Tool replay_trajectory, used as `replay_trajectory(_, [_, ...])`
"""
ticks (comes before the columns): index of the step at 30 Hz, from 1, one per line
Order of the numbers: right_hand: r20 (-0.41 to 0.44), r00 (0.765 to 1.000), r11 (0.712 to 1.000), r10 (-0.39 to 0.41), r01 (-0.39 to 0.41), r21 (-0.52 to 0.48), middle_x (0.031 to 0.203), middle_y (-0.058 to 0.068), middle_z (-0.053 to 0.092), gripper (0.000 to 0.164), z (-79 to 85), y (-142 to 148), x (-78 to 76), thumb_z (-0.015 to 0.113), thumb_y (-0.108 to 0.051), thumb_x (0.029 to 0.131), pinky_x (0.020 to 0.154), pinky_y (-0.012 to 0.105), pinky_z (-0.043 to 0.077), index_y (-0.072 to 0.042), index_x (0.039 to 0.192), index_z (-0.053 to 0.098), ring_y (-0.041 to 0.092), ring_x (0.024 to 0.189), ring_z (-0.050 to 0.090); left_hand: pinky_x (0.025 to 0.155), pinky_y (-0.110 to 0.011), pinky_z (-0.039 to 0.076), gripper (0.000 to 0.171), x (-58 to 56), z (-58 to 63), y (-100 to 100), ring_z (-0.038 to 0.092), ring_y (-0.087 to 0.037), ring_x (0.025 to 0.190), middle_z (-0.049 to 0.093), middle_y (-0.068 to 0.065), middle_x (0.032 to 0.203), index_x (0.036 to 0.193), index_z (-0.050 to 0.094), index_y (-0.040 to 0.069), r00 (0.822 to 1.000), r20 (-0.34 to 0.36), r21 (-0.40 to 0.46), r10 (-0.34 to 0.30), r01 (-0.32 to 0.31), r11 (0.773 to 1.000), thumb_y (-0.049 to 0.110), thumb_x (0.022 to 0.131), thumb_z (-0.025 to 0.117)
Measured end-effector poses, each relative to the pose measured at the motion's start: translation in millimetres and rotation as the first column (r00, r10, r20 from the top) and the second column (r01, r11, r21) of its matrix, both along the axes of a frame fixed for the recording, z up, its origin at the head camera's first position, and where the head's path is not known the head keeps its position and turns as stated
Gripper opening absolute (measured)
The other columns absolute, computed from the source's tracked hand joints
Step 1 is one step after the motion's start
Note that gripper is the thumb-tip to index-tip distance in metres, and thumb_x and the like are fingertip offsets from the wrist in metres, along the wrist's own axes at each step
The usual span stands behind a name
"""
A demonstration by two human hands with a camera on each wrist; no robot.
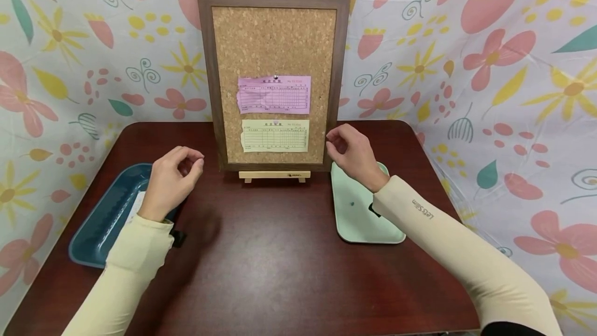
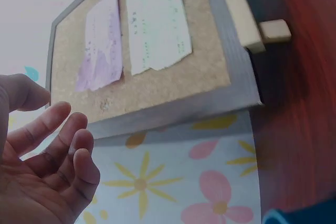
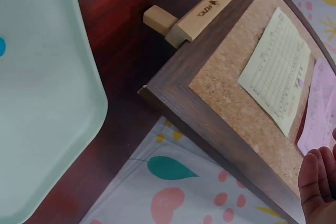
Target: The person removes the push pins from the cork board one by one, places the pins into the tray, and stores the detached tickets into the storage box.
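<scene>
Dark-red desk (image 1: 266, 263): I list corkboard (image 1: 275, 40), bearing purple slip (image 1: 275, 98) and pale-green slip (image 1: 275, 140), seemingly done; white item (image 1: 136, 206) in blue tray (image 1: 86, 237), perhaps left; left grip (image 1: 170, 180), right grip (image 1: 355, 157), both loosely apart, visibly holding nothing.

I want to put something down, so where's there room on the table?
The big bare patch is the middle of the table, in front of the corkboard and between the blue tray and the mint-green tray. Both sides are crowded: trays, with the left hand and right hand near them.
</scene>
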State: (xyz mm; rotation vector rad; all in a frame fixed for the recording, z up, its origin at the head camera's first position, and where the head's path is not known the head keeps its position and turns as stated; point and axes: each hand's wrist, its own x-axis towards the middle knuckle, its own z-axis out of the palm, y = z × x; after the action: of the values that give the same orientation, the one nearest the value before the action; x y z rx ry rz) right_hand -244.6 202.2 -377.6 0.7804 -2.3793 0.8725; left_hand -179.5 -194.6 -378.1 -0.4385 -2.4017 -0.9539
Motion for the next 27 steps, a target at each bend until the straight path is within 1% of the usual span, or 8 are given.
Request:
replay_trajectory(5, [-0.017, 1.0, 1.0, 0.014, -0.014, -0.011, 0.085, 0.002, 0.056, 0.012, 3.9, -4.0, -1.4, 0.065, -0.004, 0.084, 0.061, 0.027, 0.046, -0.005, 0.095, 0.061, 0.011, 0.07, 0.053, 0.058, -0.02, 0.039, 0.005, -6.9, 3.1, 13.2, 0.049, -0.013, 0.063, 0.058, 0.001, 0.08, 0.091, 0.067, 0.009, 1.0, 0.008, 0.047, -0.005, 0.005, 0.999, 0.013, 0.088, 0.065])
replay_trajectory(10, [-0.046, 0.999, 1.0, 0.017, -0.017, -0.01, 0.084, 0.003, 0.056, 0.01, 8.2, -7.1, -5.4, 0.064, -0.004, 0.085, 0.061, 0.027, 0.046, -0.004, 0.094, 0.061, 0.011, 0.069, 0.052, 0.059, -0.022, 0.039, 0.006, -14.4, 5.6, 23.1, 0.049, -0.013, 0.065, 0.058, 0.0, 0.081, 0.092, 0.067, 0.009, 1.0, 0.023, 0.066, -0.013, 0.011, 0.998, 0.014, 0.088, 0.064])
replay_trajectory(17, [-0.072, 0.997, 0.999, 0.004, -0.007, -0.038, 0.084, 0.005, 0.056, 0.009, 13.9, -13.1, -9.6, 0.063, -0.004, 0.085, 0.06, 0.027, 0.045, -0.004, 0.094, 0.061, 0.013, 0.069, 0.052, 0.059, -0.023, 0.039, 0.008, -22.6, 9.7, 29.0, 0.049, -0.012, 0.066, 0.057, 0.001, 0.081, 0.094, 0.066, 0.008, 0.999, 0.023, 0.083, -0.028, 0.026, 0.996, 0.015, 0.089, 0.064])
replay_trajectory(22, [-0.088, 0.996, 0.998, -0.001, -0.005, -0.064, 0.083, 0.006, 0.057, 0.01, 17.5, -17.9, -11.8, 0.064, -0.005, 0.085, 0.06, 0.028, 0.045, -0.001, 0.094, 0.062, 0.015, 0.068, 0.053, 0.06, -0.025, 0.04, 0.012, -26.5, 14.0, 32.9, 0.05, -0.013, 0.066, 0.057, 0.0, 0.082, 0.096, 0.065, 0.007, 0.999, 0.034, 0.1, -0.021, 0.017, 0.995, 0.016, 0.089, 0.064])
replay_trajectory(27, [-0.094, 0.995, 0.998, -0.009, 0.003, -0.062, 0.083, 0.007, 0.057, 0.01, 20.9, -20.8, -16.2, 0.064, -0.005, 0.085, 0.06, 0.028, 0.045, 0.0, 0.094, 0.061, 0.019, 0.067, 0.054, 0.061, -0.026, 0.04, 0.013, -34.5, 17.7, 36.5, 0.05, -0.014, 0.068, 0.058, -0.002, 0.083, 0.098, 0.064, 0.006, 0.999, 0.04, 0.113, -0.016, 0.012, 0.994, 0.017, 0.09, 0.063])
